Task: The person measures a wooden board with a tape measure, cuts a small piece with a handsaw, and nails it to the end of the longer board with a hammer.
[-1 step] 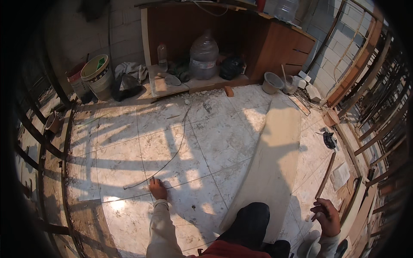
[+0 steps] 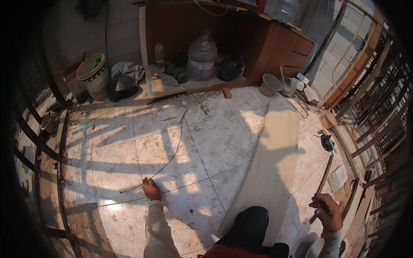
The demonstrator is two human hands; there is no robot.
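My left hand is low over the tiled floor, fingers closed at a thin dark wire near its loose end. The wire runs from there up toward the low shelf. My right hand is at the lower right with fingers curled. A slim reddish-brown stick lies just beyond it, and a short reddish tip shows below the fingers. Whether that tip belongs to the same stick I cannot tell. A long pale board lies between my hands, partly under my dark-clothed knee.
Beyond the floor stands a brown cabinet with a large clear jug on its low shelf. Buckets are at the far left, a grey bowl at the far right. Metal bars line the left; scrap wood lies right.
My left hand has shifted slightly left along the floor, reaching the wire. My right hand has turned a little, and the reddish tip below its fingers shows more clearly. The view has shifted slightly.
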